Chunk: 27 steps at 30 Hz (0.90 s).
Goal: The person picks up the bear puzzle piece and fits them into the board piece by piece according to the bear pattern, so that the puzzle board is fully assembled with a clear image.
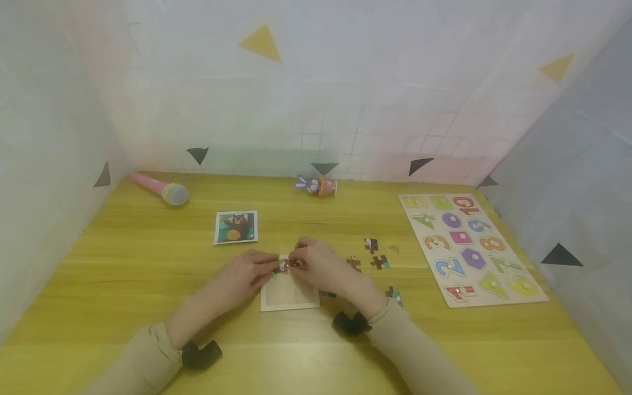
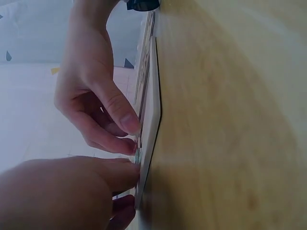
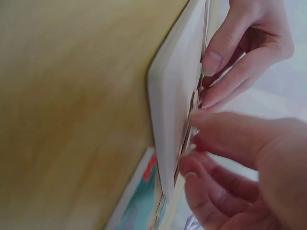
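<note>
From the head cam, both hands meet at the far edge of the small puzzle tray [image 1: 290, 293] on the yellow table [image 1: 123, 263]: the left hand [image 1: 245, 272] and right hand [image 1: 318, 263] pinch little jigsaw pieces [image 1: 285, 265] together right over the tray's top rim. Loose pieces [image 1: 375, 258] sit just right of the hands, the bear reference card [image 1: 236, 227] lies behind to the left, and the number board [image 1: 469, 247] is well off to the right. Left wrist cam: the tray [image 2: 152, 120] seen edge-on, fingertips [image 2: 128, 122] curled against its rim. Right wrist cam: same deal, tray [image 3: 170, 115] edge-on and fingertips [image 3: 211, 62] nipping a piece at the rim. My guess at the risk: with pressure at the edge, the light tray could tip or skid, and half-joined pieces may pop apart.
</note>
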### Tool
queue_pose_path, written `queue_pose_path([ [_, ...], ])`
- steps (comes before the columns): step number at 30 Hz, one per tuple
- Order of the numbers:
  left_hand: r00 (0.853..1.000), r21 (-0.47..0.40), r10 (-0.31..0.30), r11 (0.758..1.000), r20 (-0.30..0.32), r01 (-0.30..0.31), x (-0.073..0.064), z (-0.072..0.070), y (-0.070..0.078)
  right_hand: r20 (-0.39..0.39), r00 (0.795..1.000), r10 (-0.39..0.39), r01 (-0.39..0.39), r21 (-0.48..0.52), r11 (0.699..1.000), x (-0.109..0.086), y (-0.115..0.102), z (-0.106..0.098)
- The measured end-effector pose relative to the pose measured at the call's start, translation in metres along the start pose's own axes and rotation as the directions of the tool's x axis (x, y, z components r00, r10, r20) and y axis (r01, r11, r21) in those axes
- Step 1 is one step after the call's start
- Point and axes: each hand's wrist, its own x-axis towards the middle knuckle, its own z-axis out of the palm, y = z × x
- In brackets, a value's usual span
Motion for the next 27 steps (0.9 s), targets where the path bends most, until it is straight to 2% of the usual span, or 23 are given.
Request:
queue_pose_path([
  [6, 0.999, 0.035, 0.004, 0.999, 0.048, -0.006, 0.0002, -0.0008, 0.0014, 0.032, 0.999, 0.022, -0.023, 0.028, 0.999, -0.0007, -0.0014, 0.0000],
  [13, 0.998, 0.072, 0.030, 0.997, 0.056, -0.034, -0.0004, -0.0020, 0.0023, 0.034, 0.998, 0.044, -0.044, 0.022, 0.999, 0.0002, -0.0029, 0.0026],
  [19, 0.997, 0.101, 0.029, 0.994, 0.072, -0.036, -0.0009, -0.0006, 0.0018, 0.021, 0.999, 0.050, -0.050, 0.001, 0.999, -0.0002, -0.0060, 0.0029],
  [27, 0.996, 0.092, 0.011, 0.996, 0.094, -0.019, 0.0005, -0.0012, 0.0037, 0.004, 0.998, 0.057, -0.057, -0.007, 0.998, -0.0009, -0.0061, 0.0025],
])
